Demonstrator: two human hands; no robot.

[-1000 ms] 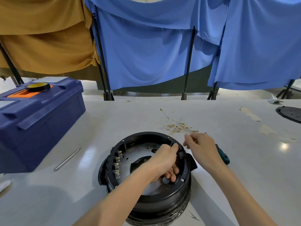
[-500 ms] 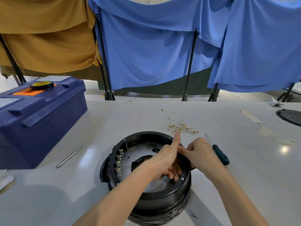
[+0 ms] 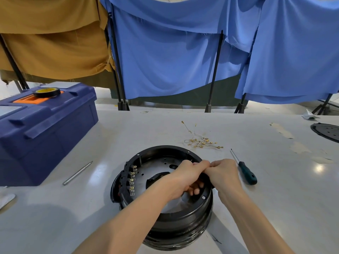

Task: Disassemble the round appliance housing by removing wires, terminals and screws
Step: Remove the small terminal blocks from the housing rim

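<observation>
The round housing [image 3: 174,224], black and open side up, stands on the counter [image 3: 275,198] close to the near edge, about midway between the left and right edges. Inside it lies a grey metal plate [image 3: 156,167], with a row of brass terminals [image 3: 132,180] along the left inner wall and a small screw [image 3: 203,197] on the rim at the near right.

Both hands meet at the right side of the rim. The left grip [image 3: 185,177] reaches in from the near side, its fingers curled down inside the rim and its thumb lying along the top. The right grip [image 3: 224,173] is clenched over the same stretch of rim from outside, its thumb touching the left thumb. Whether a smaller part is pinched between them is hidden by the fingers.

Just beside the housing on the right lies a green-handled screwdriver [image 3: 246,174], tip toward the far edge. Beyond the housing sits a loose bundle of pale wires [image 3: 201,141] with brass ends. To the left lies a thin metal rod [image 3: 78,173], and by the left edge stands a blue toolbox [image 3: 44,129] with a black tape roll [image 3: 46,92] on its lid. A black perforated disc [image 3: 328,132] lies at the right edge. Behind the far edge hang blue cloths [image 3: 174,61] and a mustard cloth [image 3: 51,43] on black stands.
</observation>
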